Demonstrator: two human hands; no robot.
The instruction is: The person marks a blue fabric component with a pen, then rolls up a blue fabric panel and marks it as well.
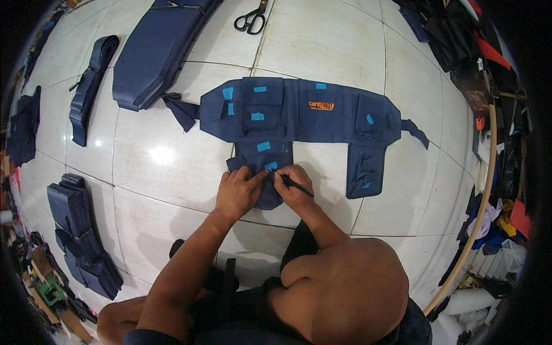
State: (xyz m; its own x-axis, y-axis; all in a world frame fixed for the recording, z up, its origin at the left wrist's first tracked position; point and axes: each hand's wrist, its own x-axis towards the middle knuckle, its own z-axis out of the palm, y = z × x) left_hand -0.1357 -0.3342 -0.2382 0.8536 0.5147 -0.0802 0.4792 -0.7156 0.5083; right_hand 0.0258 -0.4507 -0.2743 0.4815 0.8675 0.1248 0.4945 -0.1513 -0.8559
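Observation:
A navy fabric tool belt with several pockets lies spread on the floor, an orange printed mark near its middle. Small blue tape pieces dot its pockets. My left hand rests on the pouch that hangs down from the belt's left half, its fingers laid out and the index finger touching a tape piece. Beside it, my right hand grips a black pen, whose tip meets the pouch by that same tape; the exact contact is hidden by fingers. A second pouch hangs from the belt's right part.
Stacks of cut navy fabric lie at the far left and near left. A folded navy strap bundle is left of the belt. Black-handled scissors lie beyond it. Piled cloth and a bent wooden pole line the right side.

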